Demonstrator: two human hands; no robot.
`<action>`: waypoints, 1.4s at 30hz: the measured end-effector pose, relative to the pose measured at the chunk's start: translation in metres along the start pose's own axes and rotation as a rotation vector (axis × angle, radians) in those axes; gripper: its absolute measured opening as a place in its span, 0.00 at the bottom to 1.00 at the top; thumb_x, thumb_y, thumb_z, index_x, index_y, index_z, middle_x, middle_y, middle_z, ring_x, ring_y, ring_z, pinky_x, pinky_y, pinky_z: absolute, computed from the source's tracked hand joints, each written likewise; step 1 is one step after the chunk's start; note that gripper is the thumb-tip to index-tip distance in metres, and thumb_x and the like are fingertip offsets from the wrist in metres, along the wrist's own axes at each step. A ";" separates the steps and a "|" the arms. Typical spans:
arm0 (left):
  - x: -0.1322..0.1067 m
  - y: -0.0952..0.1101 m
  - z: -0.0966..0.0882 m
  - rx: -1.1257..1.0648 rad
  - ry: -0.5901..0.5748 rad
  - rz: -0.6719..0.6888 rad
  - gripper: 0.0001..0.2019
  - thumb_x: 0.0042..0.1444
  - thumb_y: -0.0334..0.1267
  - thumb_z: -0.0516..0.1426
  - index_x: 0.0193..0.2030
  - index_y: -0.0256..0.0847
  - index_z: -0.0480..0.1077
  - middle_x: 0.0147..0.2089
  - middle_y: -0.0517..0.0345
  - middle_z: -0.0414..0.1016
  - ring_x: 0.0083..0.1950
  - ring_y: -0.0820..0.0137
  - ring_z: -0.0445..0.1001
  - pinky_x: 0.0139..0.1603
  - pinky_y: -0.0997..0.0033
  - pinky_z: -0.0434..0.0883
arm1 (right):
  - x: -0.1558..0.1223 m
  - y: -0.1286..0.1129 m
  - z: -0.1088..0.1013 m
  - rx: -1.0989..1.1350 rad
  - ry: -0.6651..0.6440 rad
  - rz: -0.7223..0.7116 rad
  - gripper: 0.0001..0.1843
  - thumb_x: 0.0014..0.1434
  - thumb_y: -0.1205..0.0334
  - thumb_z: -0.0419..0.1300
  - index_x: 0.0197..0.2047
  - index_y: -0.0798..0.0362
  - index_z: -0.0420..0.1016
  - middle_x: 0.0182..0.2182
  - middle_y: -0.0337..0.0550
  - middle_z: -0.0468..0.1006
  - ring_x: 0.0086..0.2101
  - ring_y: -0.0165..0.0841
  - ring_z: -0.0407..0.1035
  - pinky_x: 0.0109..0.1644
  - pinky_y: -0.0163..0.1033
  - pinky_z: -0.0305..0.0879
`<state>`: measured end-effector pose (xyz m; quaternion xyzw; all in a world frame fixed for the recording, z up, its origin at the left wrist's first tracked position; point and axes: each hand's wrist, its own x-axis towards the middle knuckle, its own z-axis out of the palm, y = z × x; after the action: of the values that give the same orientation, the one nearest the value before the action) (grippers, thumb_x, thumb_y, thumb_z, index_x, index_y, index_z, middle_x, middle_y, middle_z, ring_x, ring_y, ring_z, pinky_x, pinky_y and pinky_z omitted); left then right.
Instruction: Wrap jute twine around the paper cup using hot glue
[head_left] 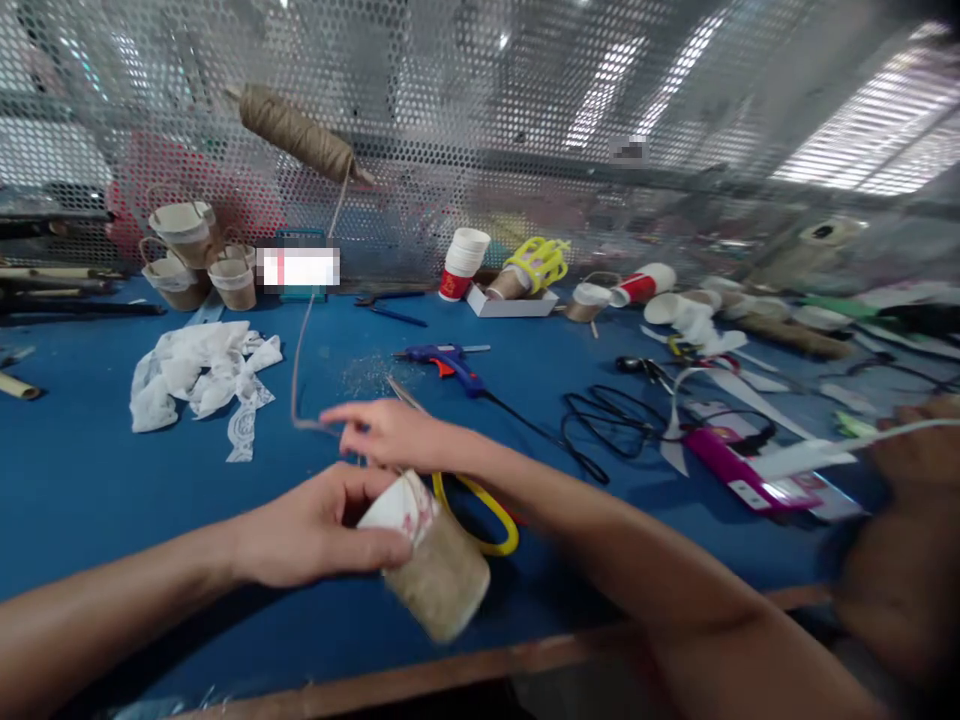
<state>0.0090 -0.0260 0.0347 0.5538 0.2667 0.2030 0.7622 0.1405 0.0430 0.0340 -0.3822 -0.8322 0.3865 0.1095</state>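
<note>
So we've got a twine-wrapped paper cup (442, 580) in our left hand (322, 525), tipped over above the blue tabletop (90, 480), its white end toward the palm and its wrapped end away from it. That hand is closed about halfway, thumb along the near side and fingers around the far side near the white end. Our right hand (397, 435) is just beyond it, loosely curled with the index finger stretched to the strand of twine (295, 375); we can't tell whether it's actually pinching it. We'd guess the cup weighs next to nothing: thin paper up top that would dent if squeezed, and a stiffer, fuzzy brown body that's probably the grippier place to hold. The strand looks thin and bendy, running up to a fat, ridged spool (296, 132) well beyond both hands. Just right of the cup there's a smooth yellow scissor handle (513, 530), past the right hand a hard blue plastic glue gun (444, 362), and beyond the left hand some limp, crumpled white lace (195, 365).
</note>
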 end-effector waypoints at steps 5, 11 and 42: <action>0.012 -0.016 -0.018 0.160 0.320 0.106 0.11 0.50 0.39 0.56 0.37 0.33 0.67 0.35 0.54 0.71 0.35 0.71 0.67 0.40 0.70 0.64 | 0.003 0.031 -0.046 -0.591 0.534 0.225 0.20 0.59 0.64 0.47 0.53 0.58 0.64 0.47 0.51 0.70 0.44 0.35 0.66 0.49 0.39 0.60; 0.018 -0.023 -0.023 0.389 0.358 0.108 0.12 0.53 0.38 0.52 0.38 0.31 0.67 0.35 0.54 0.70 0.35 0.69 0.67 0.39 0.68 0.65 | -0.004 0.078 -0.068 -0.622 0.394 0.516 0.12 0.52 0.67 0.55 0.37 0.65 0.73 0.38 0.62 0.74 0.42 0.44 0.67 0.44 0.42 0.61; 0.021 -0.025 -0.032 0.444 0.450 0.056 0.15 0.54 0.41 0.52 0.42 0.32 0.67 0.37 0.53 0.72 0.36 0.68 0.69 0.38 0.71 0.67 | -0.110 0.033 -0.037 -0.061 0.174 0.179 0.20 0.55 0.53 0.50 0.15 0.49 0.60 0.11 0.35 0.62 0.14 0.26 0.57 0.17 0.34 0.54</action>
<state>0.0056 0.0024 -0.0005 0.6550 0.4512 0.2779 0.5386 0.2514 -0.0018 0.0473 -0.4904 -0.7933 0.3347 0.1348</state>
